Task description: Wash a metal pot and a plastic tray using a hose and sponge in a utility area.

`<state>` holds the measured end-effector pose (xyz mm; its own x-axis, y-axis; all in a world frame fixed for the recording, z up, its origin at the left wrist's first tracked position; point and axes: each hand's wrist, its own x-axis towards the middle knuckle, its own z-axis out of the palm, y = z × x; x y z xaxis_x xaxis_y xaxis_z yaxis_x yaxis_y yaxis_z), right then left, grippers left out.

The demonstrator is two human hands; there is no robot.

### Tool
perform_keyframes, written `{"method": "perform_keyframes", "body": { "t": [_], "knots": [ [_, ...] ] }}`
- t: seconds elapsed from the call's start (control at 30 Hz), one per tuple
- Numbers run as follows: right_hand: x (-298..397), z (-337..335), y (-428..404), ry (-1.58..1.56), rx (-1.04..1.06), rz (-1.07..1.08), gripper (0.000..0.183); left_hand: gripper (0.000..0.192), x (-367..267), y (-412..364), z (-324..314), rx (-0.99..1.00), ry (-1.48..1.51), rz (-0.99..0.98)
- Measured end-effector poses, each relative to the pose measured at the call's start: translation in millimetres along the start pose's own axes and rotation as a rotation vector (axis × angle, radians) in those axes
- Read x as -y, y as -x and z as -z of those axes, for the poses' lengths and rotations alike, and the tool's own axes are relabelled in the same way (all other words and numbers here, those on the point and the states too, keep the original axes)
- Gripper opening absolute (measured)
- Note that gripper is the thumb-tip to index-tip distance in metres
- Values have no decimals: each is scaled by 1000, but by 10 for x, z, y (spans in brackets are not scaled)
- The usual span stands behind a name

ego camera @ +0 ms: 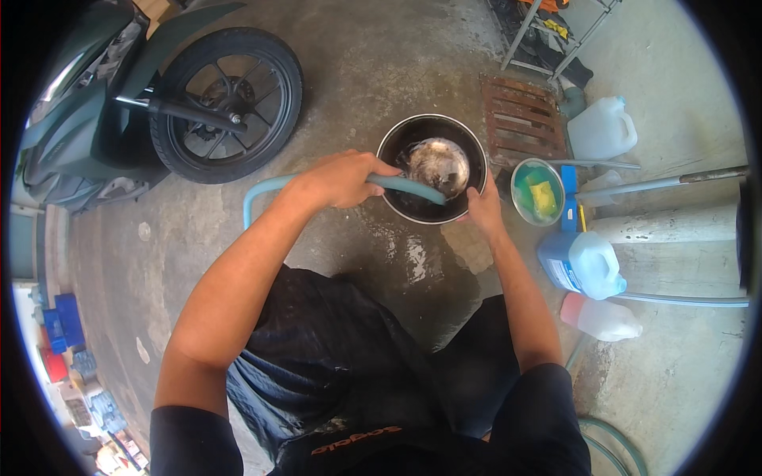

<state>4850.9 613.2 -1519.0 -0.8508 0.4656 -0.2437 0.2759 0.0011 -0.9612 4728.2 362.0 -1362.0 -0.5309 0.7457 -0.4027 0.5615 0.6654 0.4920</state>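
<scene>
A dark round cooking pot (pixel 400 140) with a pale rim is tilted towards me above the wet floor. My right hand (pixel 485 205) grips its right side, the thumb over the rim. In my left hand (pixel 348 178) is a blue-green garden hose (pixel 417 188), its end inside the pot. Shiny liquid (pixel 440 163) covers part of the pot's bottom; whether water is flowing from the hose is hard to tell. Right of the pot stands a metal bowl (pixel 518 208) of green liquid, with a yellow sponge (pixel 543 197) in it.
A motorcycle's front wheel (pixel 229 107) stands at upper left. A rusty drain grate (pixel 524 119) lies beyond the bowl. Along the right wall are a white jerrycan (pixel 598 128), a blue liquid jug (pixel 577 262), a pinkish bottle (pixel 601 317) and a metal rack (pixel 530 35).
</scene>
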Motion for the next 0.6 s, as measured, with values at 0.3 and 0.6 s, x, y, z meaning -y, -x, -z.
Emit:
{"method": "perform_keyframes", "body": {
  "t": [0.3, 0.6],
  "knots": [
    [-209, 504, -193, 393, -38, 48, 64, 40, 166, -143, 77, -176, -201, 293],
    [426, 1009, -286, -76, -235, -75, 47, 41, 167, -572, 138, -230, -122, 298]
  ]
}}
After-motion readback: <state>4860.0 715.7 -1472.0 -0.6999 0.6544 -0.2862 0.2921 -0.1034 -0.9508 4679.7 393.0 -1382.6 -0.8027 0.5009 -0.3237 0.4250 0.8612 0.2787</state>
